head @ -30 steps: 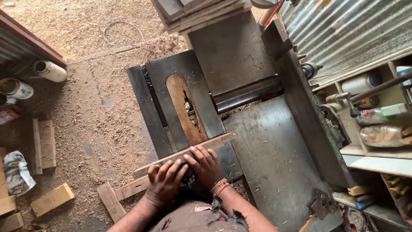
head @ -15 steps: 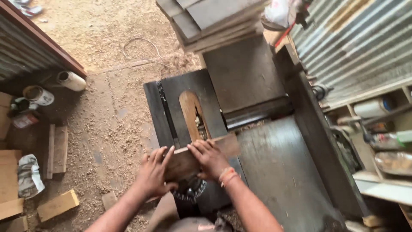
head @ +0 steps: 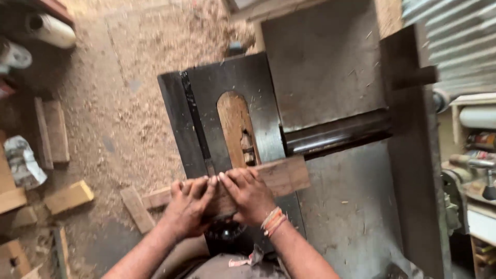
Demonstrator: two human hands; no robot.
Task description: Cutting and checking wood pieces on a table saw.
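**Two hands press a wooden board flat on a saw table**

The sawdust-covered floor (head: 129, 62) fills the left and far part of the view, pale and loose. On the right stands a grey metal machine bed (head: 330, 62), with a dark upright fence (head: 413, 155) along its right side and a dark roller (head: 336, 135) crossing it. Left of that bed sits the dark metal surface (head: 248, 82) of the saw table, with a narrow slot running near to far along its left part. In its middle is a long wooden insert (head: 235, 124), rounded at the far end, with an opening along its right edge.

A wooden board (head: 284, 175) lies crosswise at the near end of this surface, its right end reaching just past the table edge and its left end sticking out over the floor. The left hand (head: 188, 206) lies palm down on the board, fingers pressed together and pointing far. The right hand (head: 248, 194) lies just beside it, touching it at the fingertips, fingers slightly spread and flat on the wood. An orange bangle (head: 273, 221) circles the right wrist.

On the floor at left lie wood offcuts (head: 67, 196), a short plank (head: 137, 209) near the board's left end, and a white pipe (head: 51, 31) in the far corner.
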